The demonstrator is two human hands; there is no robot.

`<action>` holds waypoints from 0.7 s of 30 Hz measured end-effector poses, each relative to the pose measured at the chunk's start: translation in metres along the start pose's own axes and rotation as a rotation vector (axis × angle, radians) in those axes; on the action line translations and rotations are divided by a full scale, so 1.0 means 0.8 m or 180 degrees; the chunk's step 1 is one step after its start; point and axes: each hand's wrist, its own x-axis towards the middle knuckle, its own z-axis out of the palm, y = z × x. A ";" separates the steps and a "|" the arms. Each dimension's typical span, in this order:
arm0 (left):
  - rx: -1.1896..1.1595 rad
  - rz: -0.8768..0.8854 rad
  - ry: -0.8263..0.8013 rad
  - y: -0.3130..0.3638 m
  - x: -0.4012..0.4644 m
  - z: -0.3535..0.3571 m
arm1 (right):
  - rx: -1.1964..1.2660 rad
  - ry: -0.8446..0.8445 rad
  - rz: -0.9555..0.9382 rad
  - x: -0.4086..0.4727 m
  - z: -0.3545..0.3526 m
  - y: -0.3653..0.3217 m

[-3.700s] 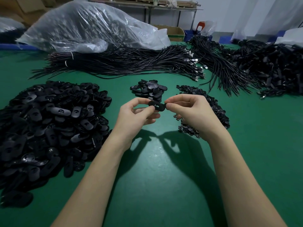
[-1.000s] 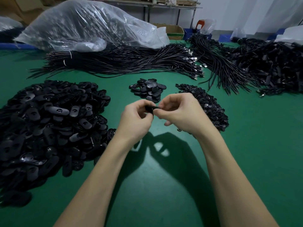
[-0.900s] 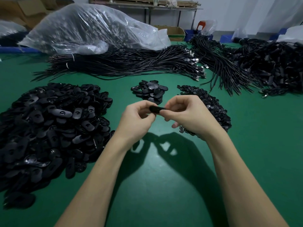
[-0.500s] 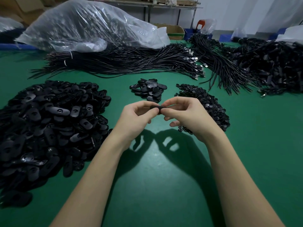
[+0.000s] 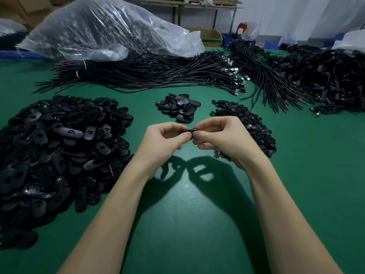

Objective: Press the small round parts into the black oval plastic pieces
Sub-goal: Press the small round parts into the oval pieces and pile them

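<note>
One black oval piece (image 5: 190, 130) is held edge-on above the green table, pinched from both ends. My left hand (image 5: 161, 142) grips its left end between thumb and fingers, and my right hand (image 5: 221, 139) pinches its right end. Most of the piece is hidden by my fingertips, and no small round part shows on it. A big heap of black oval pieces (image 5: 55, 147) lies at the left. A small pile of oval pieces (image 5: 178, 109) sits just beyond my hands. A heap of small round parts (image 5: 250, 123) lies behind my right hand.
Bundles of black cables (image 5: 150, 74) stretch across the back of the green table (image 5: 187, 224), with more cable heaps (image 5: 325, 84) at the right. A large clear plastic bag (image 5: 102, 30) of parts stands at the back left.
The two hands have stayed together in front of the small pile. The oval piece has turned from showing its face to lying edge-on between the fingertips.
</note>
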 end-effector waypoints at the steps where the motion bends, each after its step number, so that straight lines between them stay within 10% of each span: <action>1: 0.0019 0.0009 -0.0003 -0.001 0.000 -0.001 | -0.0011 0.0010 -0.0001 0.000 0.001 0.000; 21: 0.0514 -0.0016 0.0084 -0.023 0.006 0.001 | -0.0382 0.0051 -0.0083 0.004 0.008 0.016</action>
